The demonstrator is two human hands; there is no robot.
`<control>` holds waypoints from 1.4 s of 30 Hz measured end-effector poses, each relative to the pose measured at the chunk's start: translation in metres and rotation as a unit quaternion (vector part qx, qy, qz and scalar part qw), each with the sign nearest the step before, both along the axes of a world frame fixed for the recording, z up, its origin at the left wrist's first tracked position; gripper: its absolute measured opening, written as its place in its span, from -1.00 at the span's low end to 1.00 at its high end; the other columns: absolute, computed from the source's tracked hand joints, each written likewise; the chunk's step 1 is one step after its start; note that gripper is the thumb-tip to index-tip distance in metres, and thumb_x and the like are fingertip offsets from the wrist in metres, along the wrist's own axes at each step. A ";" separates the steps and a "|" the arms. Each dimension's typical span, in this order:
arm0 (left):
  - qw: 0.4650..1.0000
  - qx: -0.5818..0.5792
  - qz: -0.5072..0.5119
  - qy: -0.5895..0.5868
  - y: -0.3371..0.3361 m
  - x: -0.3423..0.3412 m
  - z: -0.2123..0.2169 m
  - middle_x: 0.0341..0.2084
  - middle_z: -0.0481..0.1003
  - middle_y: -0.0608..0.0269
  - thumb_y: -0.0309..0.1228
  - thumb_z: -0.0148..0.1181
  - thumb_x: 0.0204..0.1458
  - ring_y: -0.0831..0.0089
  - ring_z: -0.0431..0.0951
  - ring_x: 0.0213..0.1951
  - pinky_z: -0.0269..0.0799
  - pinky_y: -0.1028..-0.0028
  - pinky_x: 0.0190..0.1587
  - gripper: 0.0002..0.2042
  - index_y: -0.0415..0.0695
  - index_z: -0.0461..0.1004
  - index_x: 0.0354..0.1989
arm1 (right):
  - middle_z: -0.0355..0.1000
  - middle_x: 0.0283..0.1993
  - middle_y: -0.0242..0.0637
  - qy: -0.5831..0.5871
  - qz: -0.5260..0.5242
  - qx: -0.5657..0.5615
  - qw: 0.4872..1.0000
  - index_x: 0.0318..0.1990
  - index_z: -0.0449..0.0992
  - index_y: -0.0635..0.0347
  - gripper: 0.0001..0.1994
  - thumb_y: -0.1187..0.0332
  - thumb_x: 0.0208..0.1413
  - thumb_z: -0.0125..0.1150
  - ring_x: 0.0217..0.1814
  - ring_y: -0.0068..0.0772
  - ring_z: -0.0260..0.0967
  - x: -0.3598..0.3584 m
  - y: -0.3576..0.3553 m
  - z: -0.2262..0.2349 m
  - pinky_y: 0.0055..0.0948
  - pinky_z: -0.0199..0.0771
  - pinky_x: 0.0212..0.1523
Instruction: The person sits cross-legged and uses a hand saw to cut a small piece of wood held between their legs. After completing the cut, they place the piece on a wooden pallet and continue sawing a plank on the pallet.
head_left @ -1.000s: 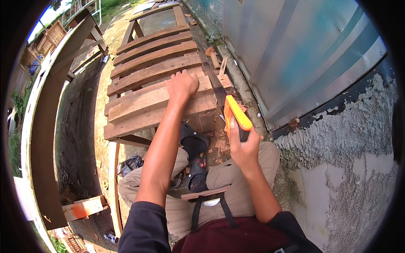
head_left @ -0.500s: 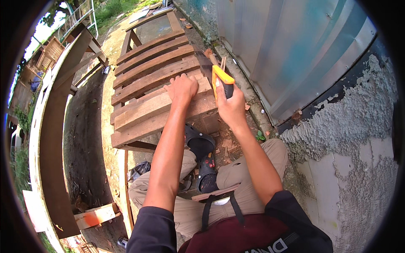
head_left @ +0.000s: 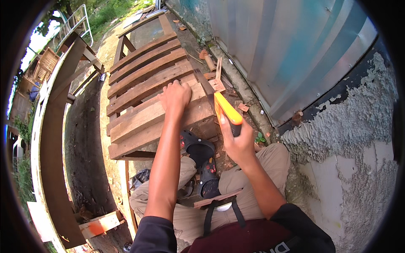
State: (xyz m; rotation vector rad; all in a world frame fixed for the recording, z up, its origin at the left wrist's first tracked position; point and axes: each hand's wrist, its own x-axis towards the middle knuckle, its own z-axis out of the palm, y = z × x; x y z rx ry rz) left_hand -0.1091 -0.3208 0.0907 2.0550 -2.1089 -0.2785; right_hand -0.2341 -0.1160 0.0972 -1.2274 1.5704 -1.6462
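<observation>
My right hand (head_left: 240,143) is closed around the yellow-and-black handle of a handsaw (head_left: 228,110). The saw's dark blade reaches away from me along the right end of a wooden plank (head_left: 141,123). Whether the teeth have cut into the wood cannot be made out. This plank lies across the near end of a slatted wooden frame (head_left: 147,76). My left hand (head_left: 175,98) presses down on it a short way left of the blade, fingers bent over its far side.
Wood offcuts (head_left: 217,84) and chips litter the ground right of the frame, beside a corrugated metal sheet (head_left: 291,55) and a rough cement wall (head_left: 337,126). A long brown wooden structure (head_left: 50,168) stands on the left. My dark clogs (head_left: 200,149) are below the near edge.
My right hand has drawn the saw back toward me and a little right, baring more blade. My left hand stays on the plank; the whole view has shifted slightly.
</observation>
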 end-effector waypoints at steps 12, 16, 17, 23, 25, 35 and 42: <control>1.000 -0.009 0.010 0.010 0.002 0.000 -0.008 0.18 0.50 -0.06 -0.14 -0.18 0.21 0.04 0.41 0.29 0.18 -0.09 0.33 -0.47 -0.21 0.51 0.18 | 0.47 -0.44 -0.20 0.109 0.046 0.063 0.991 -0.13 0.50 0.45 -0.83 0.47 0.26 0.24 -0.41 -0.58 0.46 -0.008 0.160 0.005 -0.45 0.45 -0.42; 1.000 0.004 0.021 0.001 0.002 0.002 -0.005 0.16 0.52 -0.02 -0.13 -0.16 0.20 0.06 0.41 0.28 0.19 -0.09 0.31 -0.47 -0.20 0.51 0.17 | 0.53 -0.38 -0.16 -0.075 0.008 0.065 0.995 -0.07 0.52 0.46 -0.76 0.40 0.28 0.22 -0.34 -0.50 0.50 -0.005 0.082 -0.014 -0.40 0.47 -0.32; 1.000 -0.004 0.018 0.001 0.001 0.003 -0.003 0.17 0.52 -0.02 -0.13 -0.16 0.20 0.06 0.42 0.28 0.19 -0.09 0.31 -0.47 -0.21 0.51 0.17 | 0.54 -0.38 -0.14 -0.053 0.009 0.040 0.998 -0.08 0.52 0.45 -0.76 0.37 0.29 0.21 -0.33 -0.46 0.51 -0.004 0.037 -0.013 -0.37 0.46 -0.31; 1.000 -0.012 0.006 0.028 0.001 -0.005 0.003 0.16 0.51 -0.07 -0.14 -0.15 0.18 0.03 0.42 0.27 0.16 -0.10 0.32 -0.47 -0.23 0.52 0.14 | 0.57 -0.31 0.08 0.046 -0.008 -0.015 0.999 -0.12 0.52 0.39 -0.74 0.29 0.28 0.20 -0.29 0.04 0.56 0.004 -0.077 0.009 -0.15 0.49 -0.23; 0.999 -0.018 0.020 0.035 0.002 0.005 -0.004 0.16 0.52 -0.08 -0.14 -0.16 0.18 0.03 0.43 0.26 0.16 -0.10 0.32 -0.47 -0.23 0.53 0.13 | 0.56 -0.34 -0.03 0.050 0.022 0.007 0.998 -0.10 0.51 0.39 -0.74 0.30 0.30 0.21 -0.29 -0.25 0.55 0.011 -0.012 0.010 -0.27 0.49 -0.21; 0.999 -0.017 0.015 0.040 0.001 0.004 -0.011 0.14 0.51 -0.12 -0.14 -0.15 0.18 -0.02 0.43 0.25 0.13 -0.17 0.34 -0.48 -0.26 0.54 0.10 | 0.53 -0.36 -0.20 -0.076 0.003 0.063 0.995 -0.02 0.50 0.48 -0.75 0.41 0.31 0.18 -0.32 -0.50 0.46 -0.001 0.074 -0.012 -0.42 0.45 -0.32; 1.000 -0.024 0.000 0.020 -0.004 -0.001 -0.005 0.16 0.52 -0.03 -0.14 -0.15 0.19 0.05 0.44 0.24 0.19 -0.08 0.31 -0.48 -0.23 0.54 0.12 | 0.54 -0.42 -0.01 0.060 -0.002 0.022 0.998 -0.12 0.53 0.38 -0.73 0.27 0.31 0.20 -0.38 -0.13 0.55 0.005 -0.056 0.022 -0.22 0.47 -0.30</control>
